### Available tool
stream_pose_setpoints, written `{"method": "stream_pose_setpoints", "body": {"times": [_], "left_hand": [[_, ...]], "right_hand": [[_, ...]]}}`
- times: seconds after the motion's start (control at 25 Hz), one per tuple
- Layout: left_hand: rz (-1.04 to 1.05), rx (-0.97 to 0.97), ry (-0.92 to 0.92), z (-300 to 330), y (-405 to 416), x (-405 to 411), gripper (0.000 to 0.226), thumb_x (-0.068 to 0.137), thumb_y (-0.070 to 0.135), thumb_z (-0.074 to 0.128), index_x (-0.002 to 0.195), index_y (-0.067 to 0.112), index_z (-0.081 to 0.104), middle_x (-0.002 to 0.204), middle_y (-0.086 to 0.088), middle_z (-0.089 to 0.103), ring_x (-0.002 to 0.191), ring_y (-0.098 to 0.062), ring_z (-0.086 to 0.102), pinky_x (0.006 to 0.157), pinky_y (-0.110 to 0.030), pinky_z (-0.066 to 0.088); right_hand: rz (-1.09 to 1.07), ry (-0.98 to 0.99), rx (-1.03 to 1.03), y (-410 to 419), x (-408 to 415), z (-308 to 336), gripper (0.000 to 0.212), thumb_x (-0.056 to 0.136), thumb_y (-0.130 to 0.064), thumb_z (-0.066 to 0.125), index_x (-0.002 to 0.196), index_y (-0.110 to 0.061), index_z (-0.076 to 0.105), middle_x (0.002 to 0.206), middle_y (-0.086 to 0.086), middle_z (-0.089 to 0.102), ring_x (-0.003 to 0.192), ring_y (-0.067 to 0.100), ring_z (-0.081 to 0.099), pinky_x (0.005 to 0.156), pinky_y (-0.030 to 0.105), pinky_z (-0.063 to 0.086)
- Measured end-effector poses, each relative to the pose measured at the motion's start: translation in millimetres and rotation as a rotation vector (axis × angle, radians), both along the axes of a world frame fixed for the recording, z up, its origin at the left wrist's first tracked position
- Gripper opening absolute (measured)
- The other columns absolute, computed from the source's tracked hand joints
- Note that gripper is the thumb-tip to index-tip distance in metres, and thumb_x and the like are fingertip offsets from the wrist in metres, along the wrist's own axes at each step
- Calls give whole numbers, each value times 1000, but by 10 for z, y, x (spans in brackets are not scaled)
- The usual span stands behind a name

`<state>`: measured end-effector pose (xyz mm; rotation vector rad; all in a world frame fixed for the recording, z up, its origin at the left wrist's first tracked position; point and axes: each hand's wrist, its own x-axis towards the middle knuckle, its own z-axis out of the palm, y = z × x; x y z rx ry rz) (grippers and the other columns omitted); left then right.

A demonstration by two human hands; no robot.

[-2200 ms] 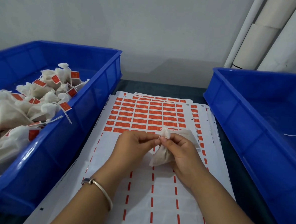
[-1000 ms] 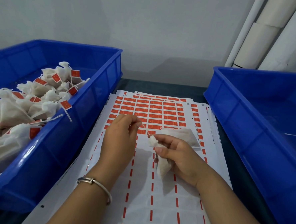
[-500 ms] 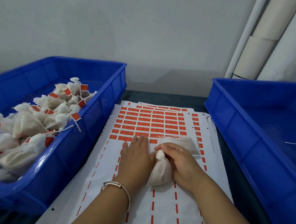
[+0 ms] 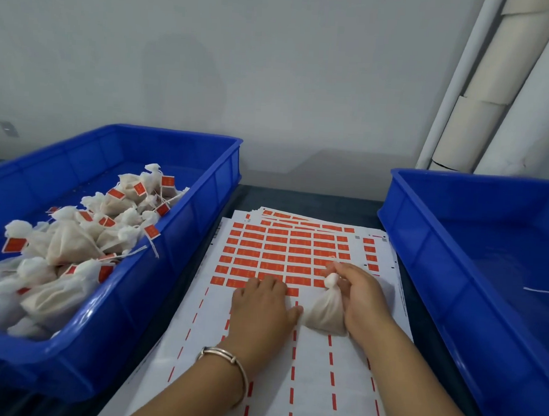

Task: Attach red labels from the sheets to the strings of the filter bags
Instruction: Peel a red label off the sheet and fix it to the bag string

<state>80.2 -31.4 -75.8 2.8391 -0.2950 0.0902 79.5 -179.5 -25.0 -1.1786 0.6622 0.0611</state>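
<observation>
Here, mid-way through labelling one filter bag (image 4: 324, 313). Left hand (image 4: 262, 306) lying flat on the label sheet (image 4: 304, 386), fingers extended over the nearest row of red labels (image 4: 273, 256), holding nothing visible; whether a fingertip has caught a label edge cannot be told. Right hand (image 4: 357, 296) curled around the bag, cradling it just beside the left hand, knotted neck pointing away from the wrists. String too thin to make out here.

Judged step: picking a label off the sheet. To do it well: pin the sheet with the flat of the left hand, lift one corner of a single label with a fingernail, peel slowly to avoid tearing or taking a neighbour. Keep the bag close beside the peeling fingers, string free and taut, then fold the label squarely around the string, edges matched.

Beyond the left hand, a blue bin (image 4: 175, 234) holding finished bags (image 4: 71, 247) with labels on. Beyond the right hand, a second blue bin (image 4: 425, 249), with loose white strings at its outer side.
</observation>
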Motion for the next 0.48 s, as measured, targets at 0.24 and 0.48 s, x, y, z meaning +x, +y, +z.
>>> {"method": "stream_pose_setpoints", "body": {"times": [0.24,0.48], "left_hand": [[-85,-165,133,9,18,203,64,79,63,55,135,35,43,146,16,36,134,-13,35,108,-35,29],[-109,-102,102,-66,20,301,66,83,63,49,141,35,36,151,14,29,140,-15,26,111,-38,23]], "right_hand": [[97,-194,-29,-9,-56,-249,28,93,-28,56,77,-21,77,93,5,74,94,30,68,80,42,56],[189,-238,-94,-50,12,-334,24,95,-31,53,91,-18,74,95,4,74,90,27,69,76,38,57]]}}
